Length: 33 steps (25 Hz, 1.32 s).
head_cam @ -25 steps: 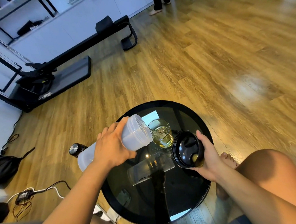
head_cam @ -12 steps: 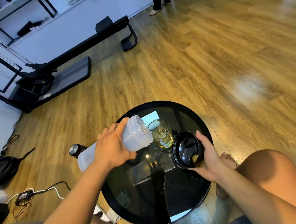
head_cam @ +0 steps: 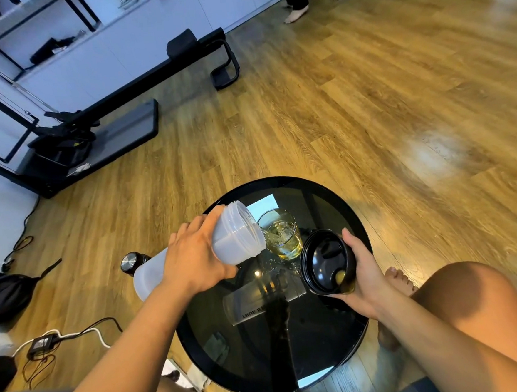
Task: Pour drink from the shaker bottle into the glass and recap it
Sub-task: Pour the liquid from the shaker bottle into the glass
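Observation:
My left hand (head_cam: 194, 258) grips a translucent white shaker bottle (head_cam: 235, 237), tipped almost flat with its open mouth over the rim of the glass (head_cam: 281, 235). The clear glass stands on the round black glass table (head_cam: 356, 219) and holds yellow drink with ice. My right hand (head_cam: 363, 268) holds the black shaker lid (head_cam: 326, 261) just right of the glass, its inside facing me. A small puddle lies on the table below the bottle's mouth.
A black flask with a metal cap (head_cam: 132, 263) stands on the floor left of the table. A black bag (head_cam: 4, 296) and a charger with cables (head_cam: 44, 342) lie at the left. Black exercise equipment (head_cam: 93, 124) stands behind. My bare knees flank the table. Another person's foot (head_cam: 295, 14) is far back.
The bottle stays tipped over the glass and the lid stays in my right hand; both hands have barely moved.

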Available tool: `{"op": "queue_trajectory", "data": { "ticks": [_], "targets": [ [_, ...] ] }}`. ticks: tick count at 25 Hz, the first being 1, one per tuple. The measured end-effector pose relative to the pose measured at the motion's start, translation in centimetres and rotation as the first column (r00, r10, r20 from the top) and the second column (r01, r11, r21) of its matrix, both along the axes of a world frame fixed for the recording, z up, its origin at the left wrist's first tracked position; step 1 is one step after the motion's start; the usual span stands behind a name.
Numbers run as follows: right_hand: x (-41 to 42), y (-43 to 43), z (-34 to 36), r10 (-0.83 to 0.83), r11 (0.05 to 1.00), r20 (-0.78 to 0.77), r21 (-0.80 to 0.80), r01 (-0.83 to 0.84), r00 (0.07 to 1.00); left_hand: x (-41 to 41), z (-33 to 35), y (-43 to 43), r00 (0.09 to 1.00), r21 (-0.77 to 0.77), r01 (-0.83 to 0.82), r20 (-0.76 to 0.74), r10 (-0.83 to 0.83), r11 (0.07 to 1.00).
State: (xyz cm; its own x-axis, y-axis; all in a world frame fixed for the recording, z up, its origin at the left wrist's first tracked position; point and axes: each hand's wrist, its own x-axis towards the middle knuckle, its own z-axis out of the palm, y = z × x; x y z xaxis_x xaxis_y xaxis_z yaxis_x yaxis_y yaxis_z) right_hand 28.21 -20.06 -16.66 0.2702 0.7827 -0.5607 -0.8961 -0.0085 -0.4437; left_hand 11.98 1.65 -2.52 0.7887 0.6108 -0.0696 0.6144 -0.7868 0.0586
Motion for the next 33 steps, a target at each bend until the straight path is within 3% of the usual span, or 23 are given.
{"op": "queue_trajectory", "data": {
  "ticks": [33],
  "targets": [
    [0.06, -0.22, 0.61, -0.019, 1.0, 0.007, -0.021, 0.019, 1.0, 0.68, 0.26, -0.07, 0.999, 0.058, 0.019, -0.029, -0.017, 0.998]
  ]
}}
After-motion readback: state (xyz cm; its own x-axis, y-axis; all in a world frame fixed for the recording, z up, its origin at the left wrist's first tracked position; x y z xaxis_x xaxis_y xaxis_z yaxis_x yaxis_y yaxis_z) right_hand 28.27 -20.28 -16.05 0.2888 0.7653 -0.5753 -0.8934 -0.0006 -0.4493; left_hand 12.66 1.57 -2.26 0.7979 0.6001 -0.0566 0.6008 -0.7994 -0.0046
